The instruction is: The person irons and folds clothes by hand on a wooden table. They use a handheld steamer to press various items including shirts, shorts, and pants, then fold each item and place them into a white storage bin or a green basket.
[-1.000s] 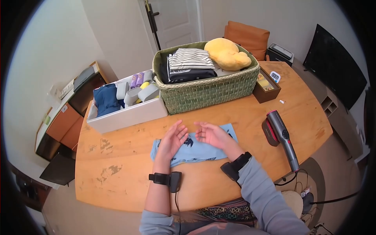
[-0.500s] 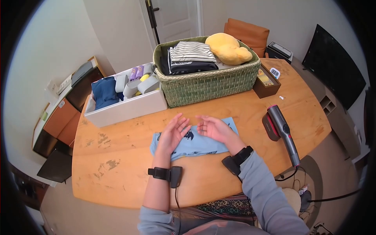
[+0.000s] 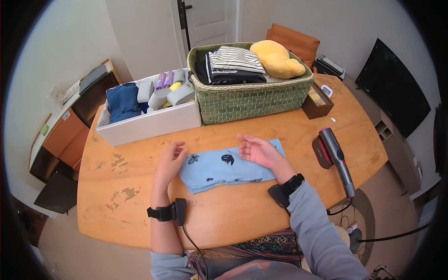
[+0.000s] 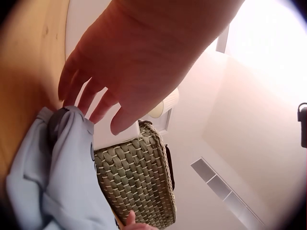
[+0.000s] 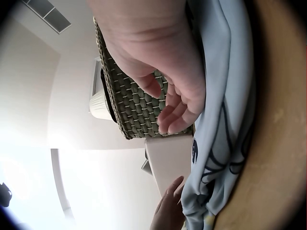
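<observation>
A folded light-blue garment (image 3: 212,165) with dark animal and plant prints lies on the wooden table in front of me. My left hand (image 3: 171,164) is at the garment's left end, fingers slightly bent. In the left wrist view, the fingertips of that left hand (image 4: 115,76) come right to the bunched fabric edge (image 4: 67,158). Over the garment's right part is my right hand (image 3: 262,151), palm turned inward and fingers loosely curled. Nothing shows between the fingers of the right hand (image 5: 168,91) in the right wrist view.
Behind the garment stand a white box (image 3: 151,131) with clothes and grey containers, and a green woven basket (image 3: 252,105) with folded clothes and a yellow plush toy (image 3: 277,59). A corded handheld garment steamer (image 3: 337,156) lies at right, near a small brown box (image 3: 318,110).
My left hand has moved left, from over the garment to its left end, uncovering more print. The right hand stays over the right part. The head view has shifted slightly.
</observation>
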### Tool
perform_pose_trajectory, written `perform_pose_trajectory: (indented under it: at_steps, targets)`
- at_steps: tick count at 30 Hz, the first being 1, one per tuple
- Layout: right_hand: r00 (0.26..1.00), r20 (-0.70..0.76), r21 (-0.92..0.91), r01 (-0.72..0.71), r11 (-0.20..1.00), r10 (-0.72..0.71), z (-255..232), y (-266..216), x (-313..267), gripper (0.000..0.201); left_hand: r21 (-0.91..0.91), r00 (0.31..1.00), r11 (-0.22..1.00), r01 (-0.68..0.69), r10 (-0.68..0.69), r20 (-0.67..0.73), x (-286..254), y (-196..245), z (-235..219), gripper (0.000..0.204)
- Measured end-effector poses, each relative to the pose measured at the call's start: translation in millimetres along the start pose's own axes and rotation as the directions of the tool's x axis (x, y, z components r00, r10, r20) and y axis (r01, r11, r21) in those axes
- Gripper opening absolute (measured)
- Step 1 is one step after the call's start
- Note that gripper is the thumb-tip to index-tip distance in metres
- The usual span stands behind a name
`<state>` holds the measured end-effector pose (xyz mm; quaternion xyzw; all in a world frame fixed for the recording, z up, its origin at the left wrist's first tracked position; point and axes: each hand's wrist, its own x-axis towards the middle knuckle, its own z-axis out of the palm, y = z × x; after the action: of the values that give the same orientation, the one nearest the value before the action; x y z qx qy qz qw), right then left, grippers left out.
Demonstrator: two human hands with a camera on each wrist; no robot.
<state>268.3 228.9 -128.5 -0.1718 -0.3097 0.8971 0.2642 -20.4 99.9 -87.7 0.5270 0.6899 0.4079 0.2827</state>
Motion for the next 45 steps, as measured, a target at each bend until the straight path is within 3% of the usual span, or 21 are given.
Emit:
perform_pose_trajectory:
  at_steps: [3, 7, 11, 12, 13, 15, 17, 18, 19, 20, 21, 24, 26, 27, 29, 30, 32, 36, 40, 42, 45]
  targets:
    - [1.0, 0.001, 0.006, 0.005, 1.0, -0.005, 3, -2, 0, 0.031, 0.208, 0.998, 0.978, -0.034, 0.024, 0.051, -11, 15, 10, 0.042]
    - [0.998, -0.061, 0.039, 0.013, 0.999, -0.011, 8, -1, -1, 0.031, 0.214, 0.984, 0.977, -0.028, -0.01, 0.175, -7, 11, 13, 0.04]
    - [0.997, -0.081, -0.039, -0.005, 0.999, 0.002, 20, -5, -10, 0.031, -0.164, 0.96, 0.984, 0.068, -0.02, 0.278, -1, -8, 10, 0.032]
    - [0.979, -0.204, -0.318, -0.065, 0.946, -0.001, 34, -11, -23, 0.032, -0.296, 0.95, 0.949, 0.108, -0.011, 0.313, 1, -11, 10, 0.031]
    - [0.947, -0.319, -0.562, -0.156, 0.813, -0.039, 44, -19, -36, 0.033, -0.302, 0.95, 0.947, 0.107, -0.008, 0.311, 2, -13, 10, 0.031]
    - [0.979, -0.166, -0.954, -0.13, 0.271, -0.117, 48, -34, -65, 0.037, -0.298, 0.94, 0.942, 0.152, -0.045, 0.338, 0, -11, 8, 0.033]
    - [0.973, -0.01, -0.942, -0.087, -0.325, -0.231, 66, -55, -113, 0.042, -0.308, 0.925, 0.939, 0.153, -0.026, 0.379, -2, -6, 7, 0.036]
    - [0.949, -0.055, -0.859, -0.204, -0.469, -0.312, 68, -64, -138, 0.044, -0.306, 0.905, 0.939, 0.154, -0.009, 0.426, -2, -6, 8, 0.038]
    - [0.915, -0.082, -0.744, -0.321, -0.587, -0.396, 69, -74, -160, 0.047, -0.318, 0.905, 0.934, 0.161, -0.011, 0.426, -2, -9, 10, 0.038]
    - [0.845, -0.172, -0.663, -0.479, -0.575, -0.506, 74, -82, -175, 0.049, -0.316, 0.88, 0.937, 0.15, 0.019, 0.475, -2, -13, 12, 0.043]
    - [0.748, -0.122, -0.602, -0.578, -0.55, -0.652, 81, -83, -191, 0.044, -0.314, 0.852, 0.94, 0.137, 0.05, 0.522, -1, -16, 13, 0.048]
    - [0.711, 0.053, -0.305, -0.657, -0.69, -0.701, 16, -102, -255, 0.045, -0.267, 0.806, 0.961, 0.075, 0.099, 0.583, 0, -13, 15, 0.051]
    - [0.54, -0.601, -0.452, -0.838, -0.307, -0.589, 13, -111, -269, 0.044, -0.23, 0.805, 0.972, 0.053, 0.095, 0.586, -1, -6, 13, 0.053]
    - [0.54, -0.6, -0.442, -0.839, -0.318, -0.591, 11, -109, -273, 0.044, -0.169, 0.801, 0.985, 0.02, 0.085, 0.592, 0, -4, 14, 0.055]
    - [0.572, -0.77, -0.635, -0.637, 0.438, -0.284, 2, -102, -276, 0.041, -0.221, 0.787, 0.974, 0.059, 0.091, 0.61, 0, -7, 16, 0.056]
    - [0.573, -0.769, -0.636, -0.642, 0.429, -0.284, -4, -98, -276, 0.041, -0.258, 0.771, 0.961, 0.095, 0.093, 0.63, -1, -9, 16, 0.057]
    - [0.628, -0.742, -0.575, -0.415, 0.705, -0.235, -13, -94, -274, 0.037, -0.241, 0.762, 0.968, 0.07, 0.104, 0.639, -3, -10, 16, 0.058]
    - [0.648, -0.745, -0.498, -0.38, 0.78, -0.16, -9, -99, -267, 0.026, -0.117, 0.704, 0.991, 0.069, 0.035, 0.709, -11, 8, 5, 0.063]
    - [0.643, -0.733, -0.582, -0.425, 0.693, -0.222, 26, -90, -249, 0.025, -0.106, 0.66, 0.985, 0.137, -0.01, 0.751, -9, 4, 4, 0.063]
    - [0.688, -0.678, -0.615, -0.338, 0.712, -0.259, 56, -79, -239, 0.025, -0.168, 0.641, 0.941, 0.294, -0.064, 0.765, -6, 3, 6, 0.061]
    - [0.763, -0.605, -0.617, -0.268, 0.74, -0.228, 98, -58, -218, 0.031, -0.259, 0.62, 0.905, 0.337, -0.006, 0.785, -6, 0, 6, 0.059]
